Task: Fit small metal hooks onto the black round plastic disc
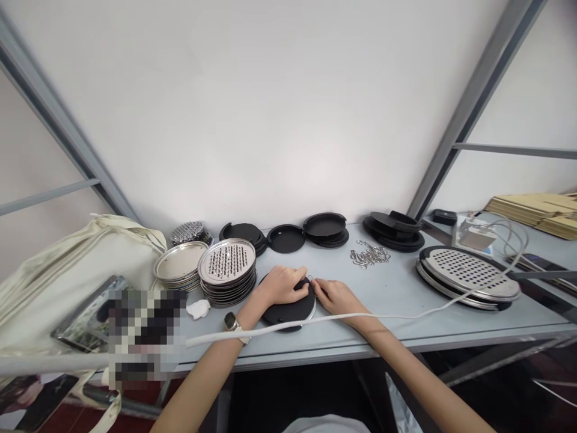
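A round black disc (288, 311) with a thin silvery edge lies flat near the front of the table. Over its top rests my left hand (285, 284), fingers curled and gripping it. At its far right edge, my right hand (334, 296) pinches a small metal ring, partly hidden by the fingertips. Left of the disc stands a stack of round perforated metal graters (226, 261). Behind it sit a shallow black round tray (285, 238) and more black trays (325, 226). A loose pile of small metal hooks (369, 255) lies beyond my right hand.
Plain metal discs (180, 262) and a crumpled white tissue (198, 309) are at left, near a cream cloth bag (81, 264). More black trays (393, 231) and larger graters (469, 273) stand at right. A white cable (406, 316) crosses in front. Cardboard pieces (536, 210) lie far right.
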A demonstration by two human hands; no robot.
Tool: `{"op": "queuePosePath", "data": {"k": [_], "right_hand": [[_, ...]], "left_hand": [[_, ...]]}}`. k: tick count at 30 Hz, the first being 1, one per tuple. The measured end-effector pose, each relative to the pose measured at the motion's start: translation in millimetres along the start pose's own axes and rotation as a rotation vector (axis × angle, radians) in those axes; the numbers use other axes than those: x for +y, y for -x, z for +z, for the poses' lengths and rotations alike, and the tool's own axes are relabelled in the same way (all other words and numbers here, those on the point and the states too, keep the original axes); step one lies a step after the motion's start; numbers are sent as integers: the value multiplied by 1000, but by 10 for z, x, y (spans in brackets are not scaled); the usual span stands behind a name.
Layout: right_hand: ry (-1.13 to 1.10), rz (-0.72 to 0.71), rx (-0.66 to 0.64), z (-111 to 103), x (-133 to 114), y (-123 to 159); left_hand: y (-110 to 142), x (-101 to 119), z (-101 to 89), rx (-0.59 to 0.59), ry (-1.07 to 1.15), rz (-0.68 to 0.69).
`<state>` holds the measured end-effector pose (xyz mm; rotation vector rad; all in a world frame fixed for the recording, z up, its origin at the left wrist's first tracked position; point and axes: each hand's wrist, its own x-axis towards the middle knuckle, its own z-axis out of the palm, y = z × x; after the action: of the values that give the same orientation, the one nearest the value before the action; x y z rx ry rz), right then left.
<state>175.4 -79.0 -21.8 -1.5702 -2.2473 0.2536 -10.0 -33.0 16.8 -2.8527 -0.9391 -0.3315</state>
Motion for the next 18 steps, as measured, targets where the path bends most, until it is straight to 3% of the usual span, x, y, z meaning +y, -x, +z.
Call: {"op": "queuePosePath", "data": {"k": [18], "right_hand": [[52,-39,17,21,34,-3]], "left_hand": [[14,-12,33,80,-18,106]]}}
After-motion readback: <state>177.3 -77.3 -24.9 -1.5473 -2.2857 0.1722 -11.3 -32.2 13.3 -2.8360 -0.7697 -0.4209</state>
